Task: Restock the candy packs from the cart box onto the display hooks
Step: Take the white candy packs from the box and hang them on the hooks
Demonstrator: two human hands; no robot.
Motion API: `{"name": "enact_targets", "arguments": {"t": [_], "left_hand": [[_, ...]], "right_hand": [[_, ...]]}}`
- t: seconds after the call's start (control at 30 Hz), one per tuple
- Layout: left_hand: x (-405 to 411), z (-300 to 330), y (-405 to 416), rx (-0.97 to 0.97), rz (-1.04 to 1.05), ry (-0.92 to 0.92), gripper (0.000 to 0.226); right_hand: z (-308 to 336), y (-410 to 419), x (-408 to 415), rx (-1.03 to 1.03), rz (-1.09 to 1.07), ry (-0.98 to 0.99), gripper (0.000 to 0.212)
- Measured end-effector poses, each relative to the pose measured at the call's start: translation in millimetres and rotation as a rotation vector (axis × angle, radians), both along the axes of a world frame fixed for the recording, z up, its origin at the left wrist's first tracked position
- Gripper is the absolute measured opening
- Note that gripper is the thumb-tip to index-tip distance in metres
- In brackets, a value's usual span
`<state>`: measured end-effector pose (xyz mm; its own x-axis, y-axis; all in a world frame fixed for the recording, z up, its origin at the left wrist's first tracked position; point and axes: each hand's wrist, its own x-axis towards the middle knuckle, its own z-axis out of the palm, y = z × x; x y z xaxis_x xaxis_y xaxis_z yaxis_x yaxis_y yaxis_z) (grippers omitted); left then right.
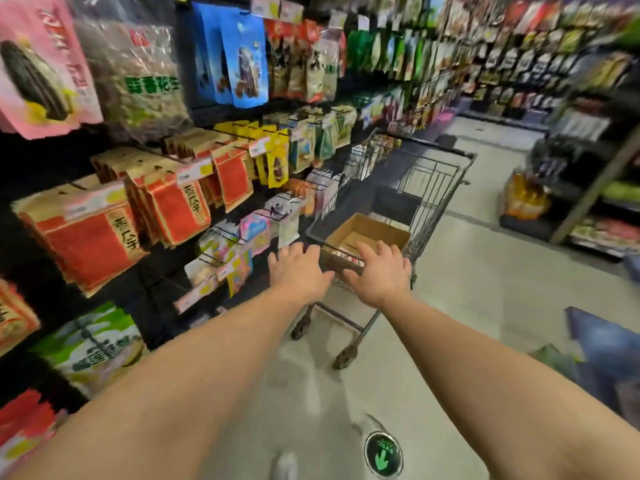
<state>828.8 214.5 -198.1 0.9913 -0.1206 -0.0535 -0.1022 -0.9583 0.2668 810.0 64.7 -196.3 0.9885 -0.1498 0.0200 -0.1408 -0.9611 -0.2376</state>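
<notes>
Head view, and both arms are stretched out towards the shopping cart (408,202) standing in the aisle. The left hand (298,271) is at the near-left corner of the cart, fingers spread and reaching over the rim; with the blur I cannot tell whether it grips the handle or just rests there. The right hand (381,275) is on the cart's near edge, fingers splayed forward over the handle bar, nothing pinched in it; again, grip or rest, I cannot tell. Inside the basket, just beyond both hands, sits the open cardboard box (367,233), flaps up, and its contents are too blurred to make out. Off to the left, right beside the cart, the low display hooks (221,237) carry pastel candy packs (254,230), hanging in rows at about the height of the cart rim. Above them hang red-and-tan snack bags (173,206) and yellow packs (273,161). Down on the grey floor (485,306), close to the camera, there is a round green arrow sticker (382,454).
</notes>
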Motion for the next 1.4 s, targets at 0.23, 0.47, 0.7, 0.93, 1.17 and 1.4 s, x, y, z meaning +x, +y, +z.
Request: {"name": "enact_targets", "arguments": {"t": [0.23, 0.47, 0.7, 0.93, 1.17, 1.4], "left_hand": [[161.7, 30.5, -52.7, 0.044, -0.125, -0.074, 0.065], [260.6, -0.8, -81.1, 0.090, -0.134, 0.011, 0.066], [341.7, -39.1, -113.1, 0.114, -0.067, 0.083, 0.067], [422.6, -67.0, -160.0, 0.138, 0.104, 0.141, 0.070], [458.3, -97.8, -189.2, 0.143, 0.220, 0.217, 0.069], [490.4, -139.8, -187.6, 0.017, 0.286, 0.372, 0.074]], "right_hand": [[15.2, -76.6, 143.7, 0.012, -0.205, -0.024, 0.070], [-17.2, -112.0, 229.8, 0.101, -0.262, 0.061, 0.071], [-48.2, -150.9, 332.5, 0.083, -0.173, 0.152, 0.073], [-63.1, -209.6, 442.4, 0.084, 0.008, 0.225, 0.073], [-91.5, -240.4, 516.3, 0.105, 0.143, 0.294, 0.069], [-140.5, -230.5, 550.3, 0.077, 0.222, 0.454, 0.068]]}}
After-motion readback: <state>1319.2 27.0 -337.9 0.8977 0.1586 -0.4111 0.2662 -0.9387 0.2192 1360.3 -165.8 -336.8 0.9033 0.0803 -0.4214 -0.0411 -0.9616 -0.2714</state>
